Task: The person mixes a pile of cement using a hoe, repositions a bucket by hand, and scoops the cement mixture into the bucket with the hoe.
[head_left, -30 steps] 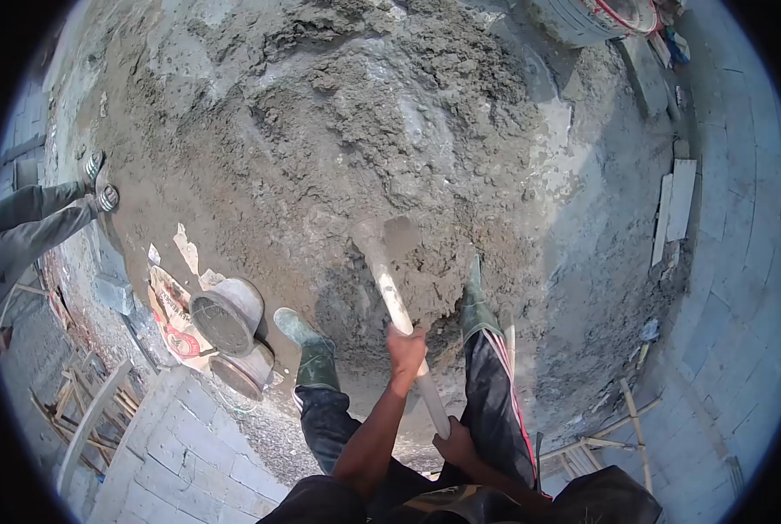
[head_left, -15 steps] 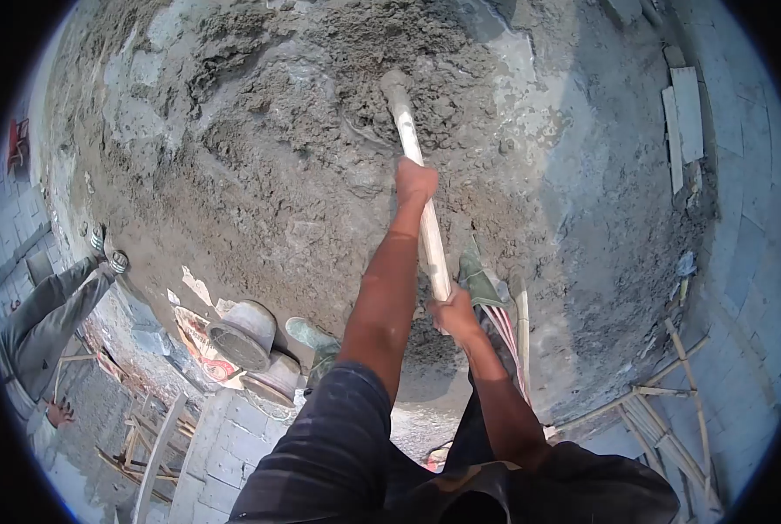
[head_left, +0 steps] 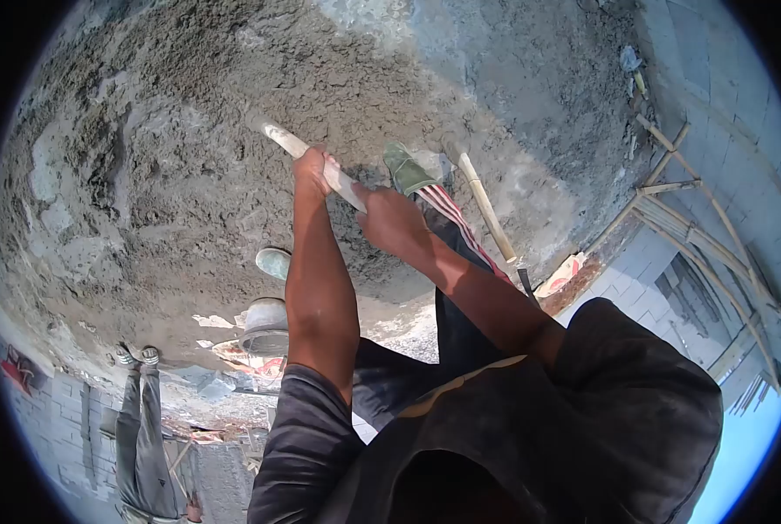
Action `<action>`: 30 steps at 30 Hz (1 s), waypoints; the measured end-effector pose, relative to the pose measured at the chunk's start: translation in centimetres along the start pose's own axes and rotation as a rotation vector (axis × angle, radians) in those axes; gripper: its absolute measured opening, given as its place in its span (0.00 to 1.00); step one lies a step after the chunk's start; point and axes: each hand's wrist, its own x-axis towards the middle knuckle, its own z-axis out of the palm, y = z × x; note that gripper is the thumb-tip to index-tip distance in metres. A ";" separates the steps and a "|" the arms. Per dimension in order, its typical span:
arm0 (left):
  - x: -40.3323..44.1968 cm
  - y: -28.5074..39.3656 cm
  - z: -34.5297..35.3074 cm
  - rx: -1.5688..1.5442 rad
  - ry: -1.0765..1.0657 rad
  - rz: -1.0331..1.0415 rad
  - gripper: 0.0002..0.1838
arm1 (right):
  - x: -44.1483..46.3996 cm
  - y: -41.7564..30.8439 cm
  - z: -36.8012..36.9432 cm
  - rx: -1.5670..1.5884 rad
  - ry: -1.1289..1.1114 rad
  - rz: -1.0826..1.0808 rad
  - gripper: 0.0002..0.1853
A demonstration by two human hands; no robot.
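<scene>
A pale wooden tool handle (head_left: 347,189) slants across the ground in front of me, its head hidden in the wet grey mortar (head_left: 189,188). Farther along the handle, my left hand (head_left: 314,169) is wrapped round the wood. My right hand (head_left: 392,220) grips it close to the near end. The hands are a short way apart. A green boot (head_left: 405,171) on my foot stands just beyond my right hand, and the other boot (head_left: 273,262) shows beside my left forearm.
A second wooden handle (head_left: 486,206) lies right of my leg. Buckets (head_left: 264,325) stand left of my left arm, by torn sacks. Another person in grey trousers (head_left: 150,428) stands lower left. Bamboo poles (head_left: 700,236) and a block wall (head_left: 713,79) line the right.
The view has turned, so the scene sits differently. The handle has swung from near upright to slanting up-left. My hands are closer together on it, both still gripping.
</scene>
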 end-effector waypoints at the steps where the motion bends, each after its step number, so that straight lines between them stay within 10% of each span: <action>1: -0.2 1.0 -0.4 0.027 -0.013 -0.005 0.02 | 0.5 -1.4 -0.3 -0.004 -0.006 0.014 0.25; 30: 5.1 5.0 -1.3 0.066 -0.107 -0.122 0.06 | 4.6 -5.9 -0.2 -0.024 0.065 0.044 0.16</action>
